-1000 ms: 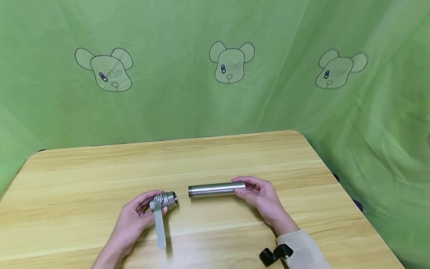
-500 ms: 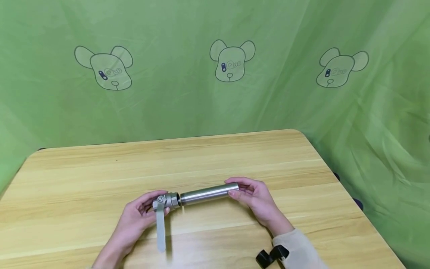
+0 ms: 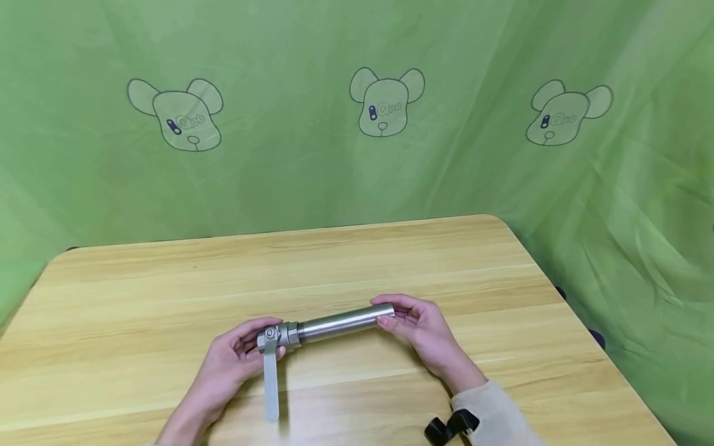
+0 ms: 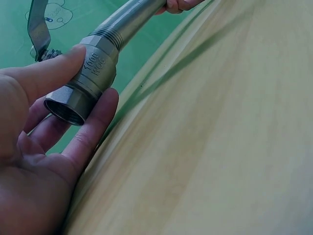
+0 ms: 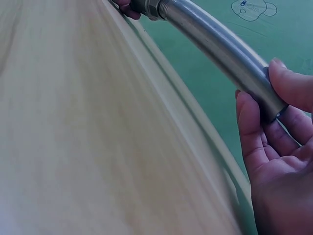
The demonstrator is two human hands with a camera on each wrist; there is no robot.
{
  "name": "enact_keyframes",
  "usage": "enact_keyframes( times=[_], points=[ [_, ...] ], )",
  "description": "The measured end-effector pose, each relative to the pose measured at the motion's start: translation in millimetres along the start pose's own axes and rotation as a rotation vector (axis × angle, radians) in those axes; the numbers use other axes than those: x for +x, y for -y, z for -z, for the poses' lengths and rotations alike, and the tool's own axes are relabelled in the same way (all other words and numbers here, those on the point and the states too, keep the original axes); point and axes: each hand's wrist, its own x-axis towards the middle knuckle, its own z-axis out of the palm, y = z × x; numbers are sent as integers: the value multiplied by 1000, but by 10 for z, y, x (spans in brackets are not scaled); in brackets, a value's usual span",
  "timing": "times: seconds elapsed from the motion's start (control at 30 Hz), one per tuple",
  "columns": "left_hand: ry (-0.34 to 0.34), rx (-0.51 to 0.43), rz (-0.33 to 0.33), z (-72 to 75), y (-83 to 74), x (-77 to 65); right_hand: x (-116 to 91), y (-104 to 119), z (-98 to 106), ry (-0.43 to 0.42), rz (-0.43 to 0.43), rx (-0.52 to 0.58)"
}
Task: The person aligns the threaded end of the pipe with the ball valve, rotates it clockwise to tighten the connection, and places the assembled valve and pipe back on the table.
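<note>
My left hand [image 3: 234, 353] grips a steel ball valve [image 4: 95, 68] between thumb and fingers; its flat lever handle [image 3: 271, 387] points toward me in the head view. "1000 WOG" is cast on the valve body, and its near threaded opening shows in the left wrist view. My right hand [image 3: 426, 334] pinches the far end of a smooth steel pipe [image 3: 346, 322]. The pipe's other end sits at the valve's mouth, with several threads [image 4: 108, 35] still showing outside. Both pieces are held above the table, roughly in line, the pipe rising slightly to the right.
A wood-grain table [image 3: 167, 285] lies under both hands. Behind it hangs a green curtain [image 3: 290, 173] with printed bear heads. A black clip-like piece [image 3: 452, 427] is at the right sleeve [image 3: 496, 412].
The pipe has moved left and tilted, closing the gap to the valve, and its threaded end now meets the valve's mouth. The left hand with the valve has shifted slightly right.
</note>
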Motion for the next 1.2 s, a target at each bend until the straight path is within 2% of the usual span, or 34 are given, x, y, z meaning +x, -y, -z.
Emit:
enact_keyframes(
  times=[0.37, 0.5, 0.63, 0.73, 0.9, 1.03, 1.2],
  points=[
    [-8, 13, -22, 9, 18, 13, -15, 6, -62, -2, 40, -56],
    [-12, 20, -31, 3, 9, 2, -12, 23, -83, 7, 1, -95],
    [-9, 24, -28, -5, 5, -6, 5, 16, -100, -17, -58, -146],
    [-14, 24, -11, -7, 10, 1, 9, -4, -105, -20, -68, -162],
    [-27, 18, -17, -8, 13, -6, -2, -5, -90, 47, -13, -123],
    [-28, 5, -28, -11, 18, -7, -2, -17, -62, 95, 23, -44],
    [-28, -8, -22, -7, 14, -2, 13, -16, -75, 70, -16, -39]
  ],
)
